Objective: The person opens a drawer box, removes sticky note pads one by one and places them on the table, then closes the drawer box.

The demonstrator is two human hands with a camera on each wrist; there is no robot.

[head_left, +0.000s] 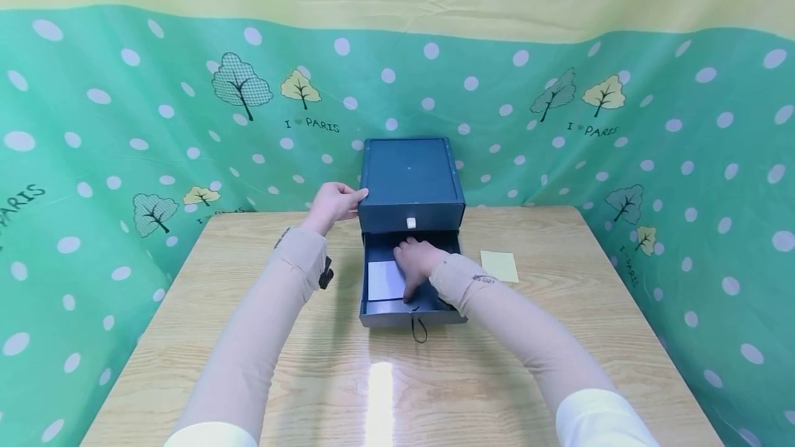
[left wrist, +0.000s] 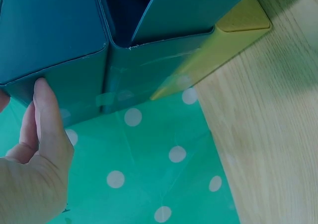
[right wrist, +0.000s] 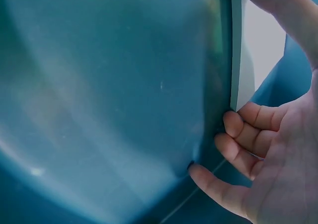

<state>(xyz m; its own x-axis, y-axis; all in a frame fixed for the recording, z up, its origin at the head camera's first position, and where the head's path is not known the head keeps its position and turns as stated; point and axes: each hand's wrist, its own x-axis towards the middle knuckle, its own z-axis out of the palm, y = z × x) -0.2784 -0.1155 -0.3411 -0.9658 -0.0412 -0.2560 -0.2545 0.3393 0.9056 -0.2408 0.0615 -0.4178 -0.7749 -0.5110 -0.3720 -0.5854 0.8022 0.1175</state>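
Observation:
A dark blue drawer box (head_left: 410,171) stands at the table's back, its lower drawer (head_left: 413,319) pulled out toward me. My left hand (head_left: 336,204) touches the box's upper left side near the front corner; in the left wrist view its fingers (left wrist: 47,97) lie fairly straight against that side. Inside the drawer, my right hand (head_left: 417,262) holds a flat white pad (head_left: 385,281). The right wrist view shows curled fingers (right wrist: 248,129) at one end of the pad and the thumb at its other end. The upper drawer, with a white knob (head_left: 411,223), is closed.
A pale yellow paper square (head_left: 499,265) lies on the wooden table (head_left: 298,364), right of the box. A black cord loop (head_left: 419,330) hangs from the drawer front. Below the blue drawer a yellow box-like part (left wrist: 238,25) shows. A dotted green cloth (head_left: 428,74) hangs around the table.

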